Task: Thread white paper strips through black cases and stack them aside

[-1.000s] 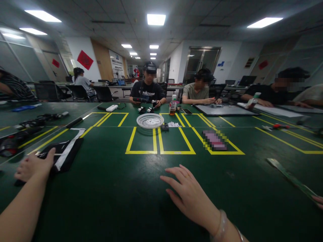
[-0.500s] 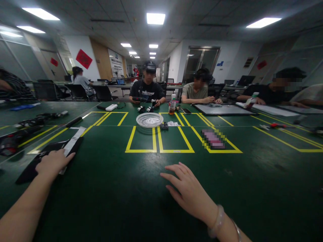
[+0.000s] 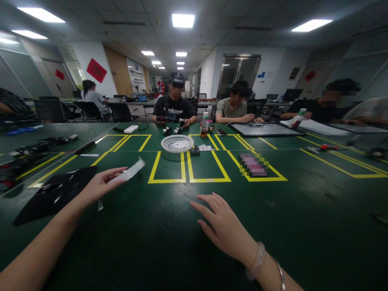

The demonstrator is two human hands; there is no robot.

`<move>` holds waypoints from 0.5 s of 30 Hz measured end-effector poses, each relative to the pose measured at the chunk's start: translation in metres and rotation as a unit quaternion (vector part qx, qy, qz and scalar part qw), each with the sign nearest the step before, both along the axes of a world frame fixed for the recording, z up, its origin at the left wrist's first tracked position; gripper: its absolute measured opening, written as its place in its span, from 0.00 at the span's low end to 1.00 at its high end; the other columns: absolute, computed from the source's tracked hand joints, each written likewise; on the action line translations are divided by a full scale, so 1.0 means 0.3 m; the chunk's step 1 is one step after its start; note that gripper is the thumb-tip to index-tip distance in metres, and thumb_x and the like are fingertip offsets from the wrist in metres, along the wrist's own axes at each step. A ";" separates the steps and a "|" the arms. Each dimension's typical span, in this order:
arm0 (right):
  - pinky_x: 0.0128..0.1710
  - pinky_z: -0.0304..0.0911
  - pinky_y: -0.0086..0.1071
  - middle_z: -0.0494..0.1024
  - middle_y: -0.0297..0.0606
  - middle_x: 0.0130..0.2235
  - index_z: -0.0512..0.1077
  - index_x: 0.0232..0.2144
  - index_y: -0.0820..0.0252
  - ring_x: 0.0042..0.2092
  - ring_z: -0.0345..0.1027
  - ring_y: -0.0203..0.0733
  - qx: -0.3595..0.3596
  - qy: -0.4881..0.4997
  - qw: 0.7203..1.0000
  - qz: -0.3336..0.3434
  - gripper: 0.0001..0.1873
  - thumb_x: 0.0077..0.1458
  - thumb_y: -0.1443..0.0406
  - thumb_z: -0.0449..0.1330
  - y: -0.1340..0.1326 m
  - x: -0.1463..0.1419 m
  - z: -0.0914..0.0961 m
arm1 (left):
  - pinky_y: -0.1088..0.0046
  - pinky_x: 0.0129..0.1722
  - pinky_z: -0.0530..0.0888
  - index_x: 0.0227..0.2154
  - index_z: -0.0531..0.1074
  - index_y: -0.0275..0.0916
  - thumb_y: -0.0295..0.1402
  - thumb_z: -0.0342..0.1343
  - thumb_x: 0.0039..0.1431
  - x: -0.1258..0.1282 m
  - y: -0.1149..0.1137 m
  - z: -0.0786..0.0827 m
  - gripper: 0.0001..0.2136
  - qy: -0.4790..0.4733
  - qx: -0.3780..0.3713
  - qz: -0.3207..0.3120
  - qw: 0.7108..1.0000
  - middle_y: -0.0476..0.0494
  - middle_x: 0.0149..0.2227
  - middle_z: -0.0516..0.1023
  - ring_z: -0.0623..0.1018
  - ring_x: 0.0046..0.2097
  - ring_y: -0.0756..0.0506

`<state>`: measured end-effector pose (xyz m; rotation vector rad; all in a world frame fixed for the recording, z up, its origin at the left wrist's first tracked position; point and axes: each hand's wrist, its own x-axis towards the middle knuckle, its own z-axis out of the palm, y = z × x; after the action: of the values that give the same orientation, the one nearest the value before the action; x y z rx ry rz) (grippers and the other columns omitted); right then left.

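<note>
My left hand (image 3: 101, 184) is raised over the left part of the green table (image 3: 169, 250), its fingers closed on a narrow white strip (image 3: 131, 171) that points to the right. Whether the strip is paper or plastic I cannot tell. Behind that hand lies a flat black pouch-like item (image 3: 57, 190) with shiny patches. A small pale end (image 3: 100, 205) shows just below the hand. My right hand (image 3: 224, 226), fingers apart and holding nothing, is at the middle front of the table; a pale bangle (image 3: 257, 260) circles its wrist.
A white round basket (image 3: 177, 144) stands ahead, beside a small dark part (image 3: 195, 150). Yellow tape outlines (image 3: 168, 181) mark the table. A blurred pink item (image 3: 253, 164) lies right of centre. Black tools (image 3: 27, 161) lie at left, a drink bottle (image 3: 204, 125) farther back. Several people sit opposite.
My left hand has lifted the white strip off the black item and carried it to the right. My right hand stays almost where it was. The view has shifted slightly.
</note>
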<state>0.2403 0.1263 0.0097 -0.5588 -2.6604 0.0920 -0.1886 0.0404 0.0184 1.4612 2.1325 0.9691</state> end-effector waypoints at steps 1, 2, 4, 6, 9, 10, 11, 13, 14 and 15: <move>0.63 0.53 0.55 0.62 0.43 0.63 0.56 0.64 0.50 0.63 0.56 0.49 0.008 0.006 1.000 0.000 0.31 0.60 0.69 0.56 -0.002 0.000 -0.003 | 0.69 0.41 0.74 0.61 0.64 0.38 0.51 0.59 0.54 0.054 0.001 0.011 0.35 -0.038 0.002 -0.046 0.998 0.41 0.51 0.75 0.75 0.47 0.39; 0.63 0.52 0.55 0.59 0.44 0.64 0.54 0.65 0.50 0.64 0.54 0.50 0.017 0.013 1.000 0.000 0.33 0.60 0.69 0.57 -0.004 -0.001 -0.006 | 0.70 0.38 0.75 0.60 0.66 0.39 0.51 0.60 0.53 0.109 0.000 0.021 0.34 -0.069 -0.006 -0.083 0.994 0.40 0.50 0.75 0.76 0.45 0.39; 0.64 0.50 0.55 0.54 0.44 0.67 0.52 0.66 0.50 0.67 0.48 0.53 0.033 0.027 0.999 -0.002 0.37 0.58 0.67 0.61 -0.008 -0.002 -0.013 | 0.72 0.32 0.74 0.58 0.69 0.42 0.50 0.61 0.53 0.217 -0.009 0.036 0.31 -0.103 -0.048 -0.144 0.983 0.41 0.46 0.77 0.76 0.40 0.41; 0.64 0.48 0.58 0.51 0.45 0.68 0.53 0.66 0.50 0.68 0.44 0.56 0.041 0.037 0.998 -0.001 0.42 0.53 0.64 0.66 -0.011 -0.003 -0.019 | 0.74 0.29 0.72 0.55 0.71 0.43 0.47 0.62 0.53 0.309 -0.020 0.042 0.27 -0.123 -0.096 -0.211 0.965 0.43 0.41 0.78 0.76 0.35 0.44; 0.64 0.47 0.59 0.56 0.44 0.66 0.54 0.65 0.49 0.66 0.47 0.57 0.018 0.033 0.999 0.026 0.43 0.51 0.64 0.68 -0.010 -0.007 -0.022 | 0.77 0.28 0.71 0.53 0.73 0.41 0.43 0.63 0.54 0.401 -0.030 0.034 0.24 -0.154 -0.121 -0.282 0.939 0.43 0.41 0.77 0.74 0.33 0.47; 0.63 0.49 0.57 0.61 0.44 0.64 0.53 0.65 0.49 0.64 0.52 0.54 -0.001 0.026 0.999 0.040 0.42 0.52 0.66 0.66 -0.010 -0.008 -0.022 | 0.77 0.28 0.71 0.52 0.73 0.41 0.42 0.63 0.54 0.419 -0.030 0.027 0.23 -0.162 -0.119 -0.293 0.935 0.43 0.42 0.77 0.74 0.33 0.47; 0.62 0.53 0.54 0.65 0.42 0.61 0.53 0.65 0.49 0.61 0.58 0.51 -0.023 0.017 0.998 0.052 0.40 0.55 0.68 0.64 -0.010 -0.009 -0.021 | 0.78 0.28 0.71 0.52 0.73 0.40 0.41 0.63 0.54 0.430 -0.029 0.019 0.23 -0.169 -0.116 -0.299 0.932 0.43 0.42 0.77 0.74 0.33 0.48; 0.55 0.62 0.45 0.71 0.39 0.55 0.51 0.65 0.48 0.53 0.66 0.45 -0.071 -0.008 0.995 0.064 0.37 0.58 0.70 0.60 -0.013 -0.011 -0.018 | 0.78 0.28 0.71 0.53 0.72 0.40 0.40 0.62 0.56 0.435 -0.024 0.005 0.22 -0.180 -0.116 -0.304 0.928 0.42 0.43 0.76 0.75 0.35 0.47; 0.50 0.66 0.41 0.72 0.38 0.53 0.52 0.65 0.47 0.48 0.69 0.43 -0.090 -0.020 0.994 0.063 0.36 0.59 0.70 0.59 -0.015 -0.011 -0.016 | 0.78 0.28 0.71 0.53 0.72 0.40 0.40 0.62 0.56 0.429 -0.020 -0.001 0.22 -0.184 -0.120 -0.307 0.926 0.42 0.43 0.76 0.75 0.36 0.46; 0.45 0.68 0.37 0.72 0.37 0.51 0.53 0.65 0.46 0.45 0.70 0.42 -0.104 -0.031 0.992 0.060 0.34 0.60 0.69 0.59 -0.017 -0.011 -0.013 | 0.77 0.29 0.72 0.54 0.71 0.40 0.40 0.62 0.56 0.416 -0.014 -0.006 0.23 -0.192 -0.126 -0.311 0.922 0.42 0.43 0.76 0.76 0.38 0.45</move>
<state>0.2369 0.1214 0.0057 -0.4725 -2.7613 0.3960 -0.0638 0.0362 0.0167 1.5173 1.3230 0.6388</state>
